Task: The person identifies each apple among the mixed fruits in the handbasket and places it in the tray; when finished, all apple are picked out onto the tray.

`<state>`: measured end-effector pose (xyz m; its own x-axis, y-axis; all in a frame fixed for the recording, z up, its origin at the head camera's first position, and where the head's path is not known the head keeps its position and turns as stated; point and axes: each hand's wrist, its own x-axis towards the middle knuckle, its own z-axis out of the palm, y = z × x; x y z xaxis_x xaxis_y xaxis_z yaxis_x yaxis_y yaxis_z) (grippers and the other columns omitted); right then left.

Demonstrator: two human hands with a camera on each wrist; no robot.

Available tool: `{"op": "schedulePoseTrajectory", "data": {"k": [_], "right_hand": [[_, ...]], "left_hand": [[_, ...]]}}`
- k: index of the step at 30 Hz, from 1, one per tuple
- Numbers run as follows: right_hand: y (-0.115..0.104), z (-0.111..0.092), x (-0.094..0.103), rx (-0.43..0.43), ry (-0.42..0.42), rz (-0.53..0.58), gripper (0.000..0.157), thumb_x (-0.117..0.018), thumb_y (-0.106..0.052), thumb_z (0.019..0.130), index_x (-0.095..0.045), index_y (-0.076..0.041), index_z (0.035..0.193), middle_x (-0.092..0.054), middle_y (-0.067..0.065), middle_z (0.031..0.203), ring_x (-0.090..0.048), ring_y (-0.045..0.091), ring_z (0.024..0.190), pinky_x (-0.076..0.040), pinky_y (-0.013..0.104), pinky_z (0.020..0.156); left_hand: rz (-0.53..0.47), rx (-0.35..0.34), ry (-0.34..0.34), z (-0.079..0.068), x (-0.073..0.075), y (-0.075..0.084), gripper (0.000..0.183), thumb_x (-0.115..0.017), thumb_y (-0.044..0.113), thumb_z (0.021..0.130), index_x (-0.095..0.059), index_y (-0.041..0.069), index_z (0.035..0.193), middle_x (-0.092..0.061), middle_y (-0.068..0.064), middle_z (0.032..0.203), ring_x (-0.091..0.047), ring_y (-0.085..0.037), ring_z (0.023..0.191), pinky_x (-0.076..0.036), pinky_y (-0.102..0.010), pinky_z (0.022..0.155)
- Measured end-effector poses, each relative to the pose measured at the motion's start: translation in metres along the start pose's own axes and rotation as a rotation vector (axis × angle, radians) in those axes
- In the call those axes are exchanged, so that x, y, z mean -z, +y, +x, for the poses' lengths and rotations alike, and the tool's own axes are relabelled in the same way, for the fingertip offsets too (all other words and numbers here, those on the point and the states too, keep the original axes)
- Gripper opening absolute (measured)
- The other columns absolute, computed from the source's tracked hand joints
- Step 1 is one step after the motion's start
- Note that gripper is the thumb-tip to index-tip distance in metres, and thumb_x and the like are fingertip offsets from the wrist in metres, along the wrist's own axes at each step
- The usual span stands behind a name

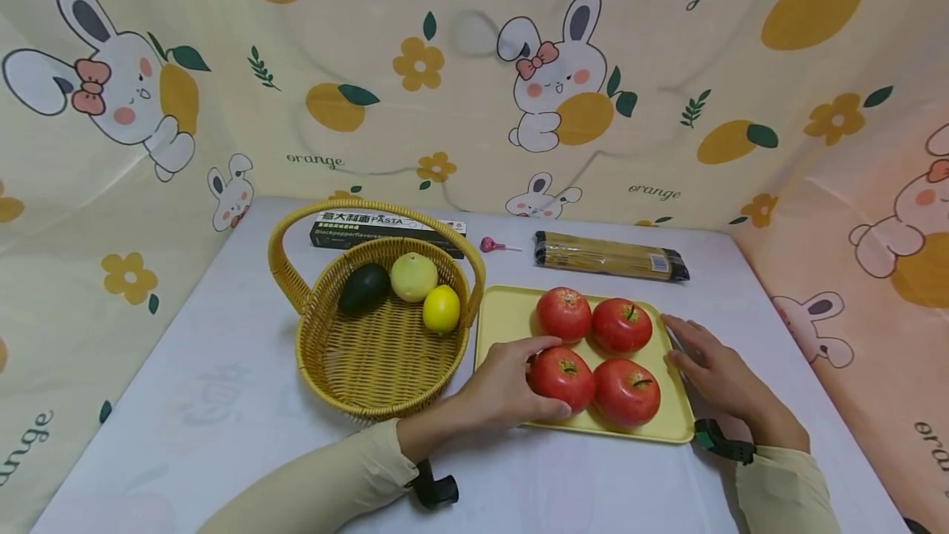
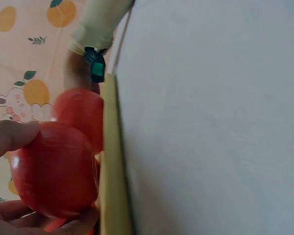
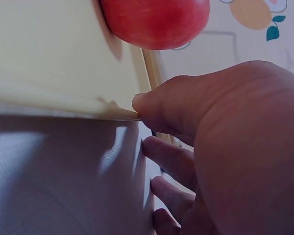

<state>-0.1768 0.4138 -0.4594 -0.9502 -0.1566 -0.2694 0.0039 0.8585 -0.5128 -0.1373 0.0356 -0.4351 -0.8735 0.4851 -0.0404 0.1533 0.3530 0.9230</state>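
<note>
Several red apples sit on a yellow tray (image 1: pixel 511 307). My left hand (image 1: pixel 511 381) grips the front-left apple (image 1: pixel 561 379), thumb on the near side and fingers round the far side. In the left wrist view, that apple (image 2: pixel 56 171) lies between thumb and fingers, close to the tray rim (image 2: pixel 112 161). On the tray's right side, my right hand (image 1: pixel 722 373) touches the edge, its fingers fairly straight. The right wrist view has the thumb (image 3: pixel 174 105) against the rim and the other fingers lower, beside the tray.
Left of the tray stands a wicker basket (image 1: pixel 319 353) with a tall handle, holding an avocado (image 1: pixel 364 288), a pale green round fruit (image 1: pixel 413 277) and a lemon (image 1: pixel 441 309). Behind lie a black pasta box (image 1: pixel 326 234), a pink lollipop (image 1: pixel 488 245) and a spaghetti pack (image 1: pixel 604 255).
</note>
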Motion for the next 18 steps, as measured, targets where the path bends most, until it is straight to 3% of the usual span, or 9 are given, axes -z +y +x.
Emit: {"op": "schedulePoseTrajectory", "data": {"k": [9, 18], "right_hand": [[0.000, 0.000, 0.000, 0.016, 0.008, -0.001, 0.076, -0.059, -0.044, 0.112, -0.026, -0.015, 0.175, -0.024, 0.034, 0.175, -0.012, 0.064, 0.161, -0.028, 0.091, 0.110], [0.000, -0.001, -0.001, 0.022, 0.013, 0.009, 0.076, -0.059, -0.044, 0.112, -0.026, -0.016, 0.175, -0.025, 0.033, 0.176, -0.011, 0.064, 0.161, -0.027, 0.091, 0.110]], "left_hand": [[0.022, 0.011, 0.020, 0.009, -0.009, -0.008, 0.083, -0.097, 0.020, 0.083, -0.059, 0.016, 0.157, -0.068, 0.000, 0.145, -0.063, -0.016, 0.130, -0.057, -0.036, 0.112], [0.213, -0.081, 0.060, 0.007, -0.012, -0.007, 0.084, -0.096, 0.023, 0.085, -0.055, 0.012, 0.158, -0.064, -0.003, 0.154, -0.060, -0.022, 0.139, -0.052, -0.040, 0.119]]}}
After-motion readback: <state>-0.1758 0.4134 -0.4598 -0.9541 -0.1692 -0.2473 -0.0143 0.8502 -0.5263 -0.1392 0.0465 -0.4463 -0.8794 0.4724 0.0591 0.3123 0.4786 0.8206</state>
